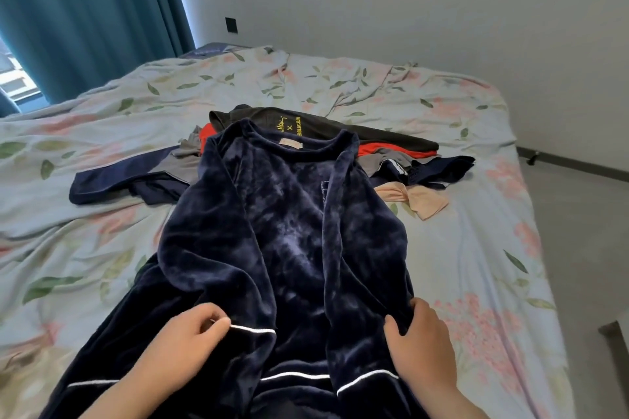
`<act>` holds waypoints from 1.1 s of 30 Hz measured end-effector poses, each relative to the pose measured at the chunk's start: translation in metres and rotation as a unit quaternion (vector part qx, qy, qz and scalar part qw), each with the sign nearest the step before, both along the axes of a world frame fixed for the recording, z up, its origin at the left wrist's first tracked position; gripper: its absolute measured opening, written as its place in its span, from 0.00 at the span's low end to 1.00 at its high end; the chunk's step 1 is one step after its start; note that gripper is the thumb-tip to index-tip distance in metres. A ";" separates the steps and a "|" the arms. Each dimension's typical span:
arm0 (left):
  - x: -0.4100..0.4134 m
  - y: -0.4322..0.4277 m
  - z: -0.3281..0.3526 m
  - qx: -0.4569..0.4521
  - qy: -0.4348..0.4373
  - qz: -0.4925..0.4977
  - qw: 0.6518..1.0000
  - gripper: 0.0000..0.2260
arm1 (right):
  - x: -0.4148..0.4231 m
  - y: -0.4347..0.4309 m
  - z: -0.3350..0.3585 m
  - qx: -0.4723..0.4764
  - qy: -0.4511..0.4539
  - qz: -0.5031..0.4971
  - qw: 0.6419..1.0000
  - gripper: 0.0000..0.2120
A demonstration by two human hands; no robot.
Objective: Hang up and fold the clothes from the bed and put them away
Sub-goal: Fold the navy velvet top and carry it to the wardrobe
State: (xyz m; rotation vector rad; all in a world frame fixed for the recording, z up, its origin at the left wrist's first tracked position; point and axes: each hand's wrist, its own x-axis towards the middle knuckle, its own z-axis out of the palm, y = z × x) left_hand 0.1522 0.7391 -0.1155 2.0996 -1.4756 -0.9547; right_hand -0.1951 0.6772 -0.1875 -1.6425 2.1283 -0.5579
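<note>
A dark blue velvet top (289,235) with white piping lies spread on the bed (102,133), collar away from me, both sleeves folded in over the body. My left hand (194,326) pinches the white-piped cuff of the left sleeve. My right hand (420,340) grips the folded right sleeve near its cuff. Behind the collar sits a pile of clothes: a black shirt with yellow print (323,127), a red garment (377,150), grey pieces (183,160), navy garments (112,185) and a beige item (418,201).
The floral bed cover is rumpled. A teal curtain (85,10) hangs at the back left beside a window. A white wall runs behind the bed; grey floor (585,214) lies to its right, with a grey object (616,340) at the right edge.
</note>
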 end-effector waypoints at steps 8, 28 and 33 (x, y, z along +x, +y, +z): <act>-0.001 0.001 -0.018 -0.017 -0.137 0.028 0.990 0.12 | 0.005 -0.003 0.002 0.014 0.018 -0.020 1.000 0.24; -0.001 0.001 -0.022 -0.030 -0.150 0.042 0.987 0.16 | 0.013 -0.009 0.011 0.037 0.048 -0.039 0.997 0.18; -0.002 0.000 -0.022 -0.035 -0.147 0.048 0.987 0.16 | 0.014 -0.009 0.011 0.043 0.048 -0.037 0.997 0.18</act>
